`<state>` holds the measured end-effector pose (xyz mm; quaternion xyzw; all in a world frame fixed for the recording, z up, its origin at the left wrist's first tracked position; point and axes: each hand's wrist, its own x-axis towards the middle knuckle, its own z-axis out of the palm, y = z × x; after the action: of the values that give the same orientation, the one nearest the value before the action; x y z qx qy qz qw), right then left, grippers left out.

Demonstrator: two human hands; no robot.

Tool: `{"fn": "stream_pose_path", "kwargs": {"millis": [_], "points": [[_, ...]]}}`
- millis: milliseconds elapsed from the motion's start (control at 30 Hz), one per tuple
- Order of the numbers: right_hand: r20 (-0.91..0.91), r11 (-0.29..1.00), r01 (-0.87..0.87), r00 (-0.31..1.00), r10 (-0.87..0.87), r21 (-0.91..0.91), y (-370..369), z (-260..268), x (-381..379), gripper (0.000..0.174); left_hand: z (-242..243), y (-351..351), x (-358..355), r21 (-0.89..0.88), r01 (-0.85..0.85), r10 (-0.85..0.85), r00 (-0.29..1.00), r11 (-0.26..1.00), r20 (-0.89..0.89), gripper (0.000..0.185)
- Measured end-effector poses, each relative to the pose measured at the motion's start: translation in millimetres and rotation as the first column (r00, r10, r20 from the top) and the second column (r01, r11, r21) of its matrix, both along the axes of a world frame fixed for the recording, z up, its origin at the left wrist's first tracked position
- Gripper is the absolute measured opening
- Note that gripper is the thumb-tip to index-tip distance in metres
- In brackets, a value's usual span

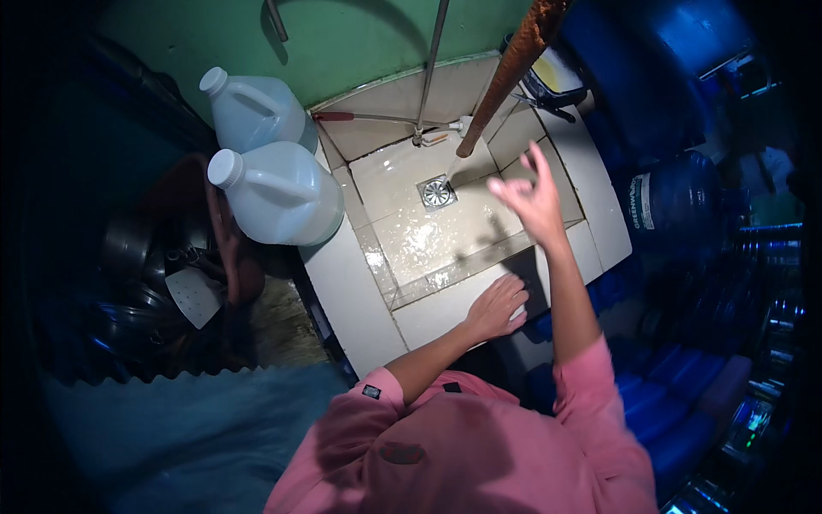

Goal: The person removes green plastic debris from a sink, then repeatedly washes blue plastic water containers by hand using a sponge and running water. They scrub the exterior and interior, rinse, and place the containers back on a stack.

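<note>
My right hand (pixel 533 196) is raised over the right side of a tiled sink (pixel 559 173), its thumb and fingers apart, holding nothing. My left hand (pixel 498 307) is at the sink's front rim (pixel 430 322), its fingers curled and its palm hidden. Whether it grips anything cannot be seen. A rusty-brown pipe (pixel 498 93) comes down from the top of the view, and water runs from its lower end towards the metal floor drain (pixel 437 192). Wet patches shine on the basin's bottom. Behind the drain, a small tap (pixel 419 136) with an orange handle joins a thin upright pipe (pixel 431 64).
Two capped translucent jugs (pixel 282 193) stand on the left rim. A red-handled rod (pixel 334 117) lies along the back edge. A dark tub (pixel 555 80) with something yellow sits back right. Pots and a white perforated utensil (pixel 194 297) are at left; a blue water bottle (pixel 674 199) lies at right.
</note>
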<state>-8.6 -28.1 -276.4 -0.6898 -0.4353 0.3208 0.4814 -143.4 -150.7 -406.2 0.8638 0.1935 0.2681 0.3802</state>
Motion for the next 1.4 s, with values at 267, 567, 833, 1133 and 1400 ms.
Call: {"fn": "stream_pose_path", "kwargs": {"millis": [267,567,833,1133,1400], "points": [[-0.164,0.929,-0.211,0.972,0.167,-0.302,145,8,-20,0.053,-12,100,-40,-0.814,-0.402,0.744,0.666,0.418,0.053,0.059],[-0.343,0.662,-0.702,0.71,0.616,-0.263,82,43,-31,0.041,-50,154,-125,-0.795,-0.56,0.811,0.563,0.233,-0.159,0.069],[0.017,0.49,-0.71,0.56,0.828,-0.506,55,77,63,0.041,1,93,-103,-0.28,-0.774,0.593,0.621,0.568,-0.512,0.052],[0.474,0.68,-0.443,0.495,0.729,-0.584,104,66,165,0.04,6,62,-74,0.043,-0.896,0.836,0.394,0.442,-0.38,0.038],[0.599,0.906,-0.358,0.683,0.418,-0.224,178,-2,144,0.028,2,64,-79,-0.048,-0.915,0.868,0.396,0.401,-0.3,0.03]]}}
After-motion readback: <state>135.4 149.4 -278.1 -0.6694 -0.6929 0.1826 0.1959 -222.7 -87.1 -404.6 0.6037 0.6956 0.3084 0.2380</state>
